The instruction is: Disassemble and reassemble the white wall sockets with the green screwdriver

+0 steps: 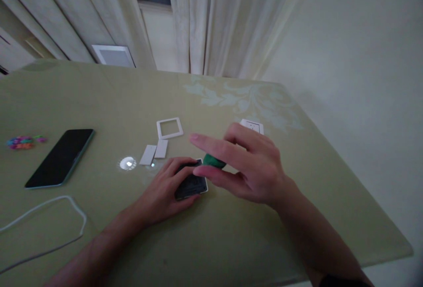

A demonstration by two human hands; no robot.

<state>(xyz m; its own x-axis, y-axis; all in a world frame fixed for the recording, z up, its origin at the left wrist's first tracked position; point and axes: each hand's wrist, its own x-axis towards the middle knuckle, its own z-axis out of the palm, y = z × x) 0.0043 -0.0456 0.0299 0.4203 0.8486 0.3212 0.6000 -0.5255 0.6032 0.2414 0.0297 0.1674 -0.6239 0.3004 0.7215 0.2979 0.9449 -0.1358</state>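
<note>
My left hand (168, 188) lies on a dark square switch module (193, 185) with a white rim, fingers curled over its edges, holding it flat on the olive table (231, 243). Just right of it hovers my right hand (249, 166), which grips a green-handled tool (213, 160) whose tip points down at the module; its index finger stretches out to the left. A white square frame (169, 128), two small white rocker plates (154, 152) and another white switch part (252, 126) lie just beyond the hands.
A black phone (61, 157) lies at the left, with colourful small items (24, 141) further left. A white cable (49, 229) loops near the front left edge. A bright light reflection (127, 163) shows on the tabletop. Curtains (214, 18) hang behind the table.
</note>
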